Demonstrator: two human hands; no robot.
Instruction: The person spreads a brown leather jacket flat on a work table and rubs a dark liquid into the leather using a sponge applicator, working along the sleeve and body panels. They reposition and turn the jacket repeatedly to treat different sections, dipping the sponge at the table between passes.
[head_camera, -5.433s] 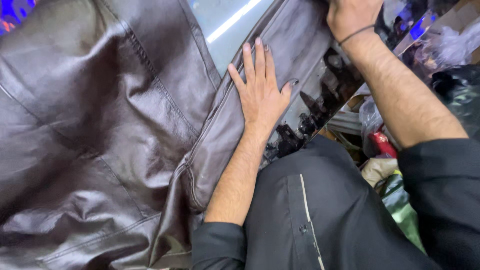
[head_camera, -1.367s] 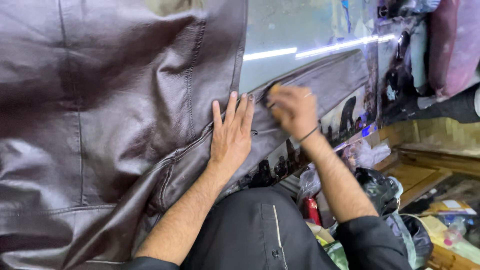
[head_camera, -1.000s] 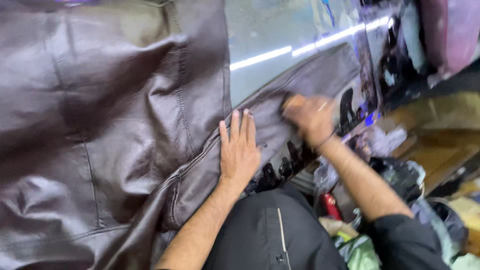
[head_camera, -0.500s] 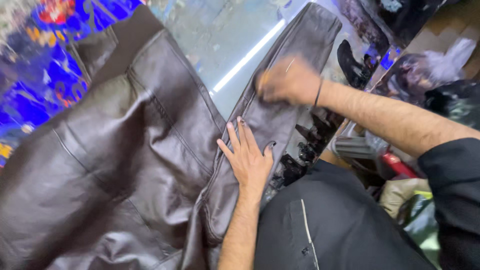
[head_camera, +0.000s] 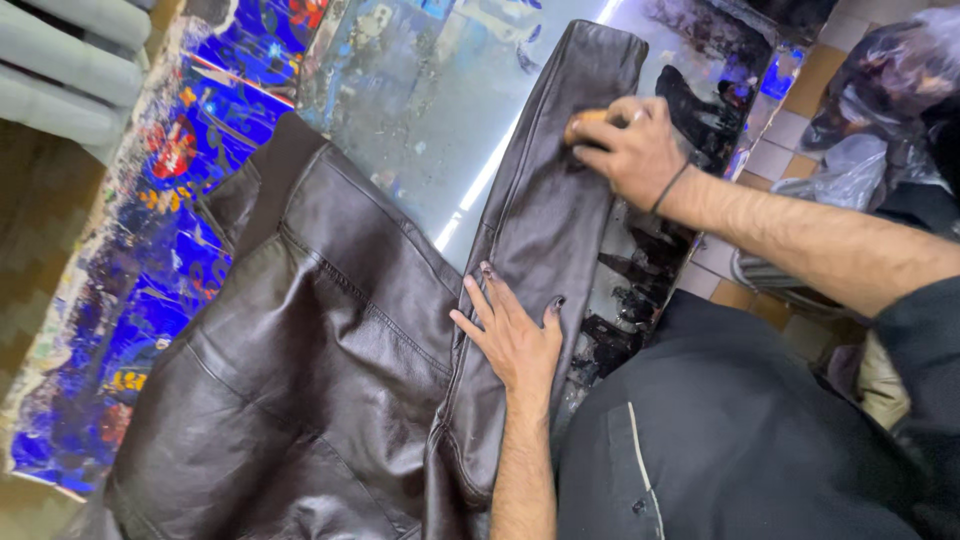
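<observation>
My left hand lies flat with open fingers on the sleeve of the dark brown leather jacket, spread out on the shiny glass tabletop. My right hand has its fingers curled tight around a small tan pad, pressed near the cuff. I think the sleeve is partly rubbed, and I cannot tell about the big body part

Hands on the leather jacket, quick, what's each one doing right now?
Left hand: open, flat on the jacket sleeve.
Right hand: closed on a small tan pad, pressed to the sleeve.
</observation>
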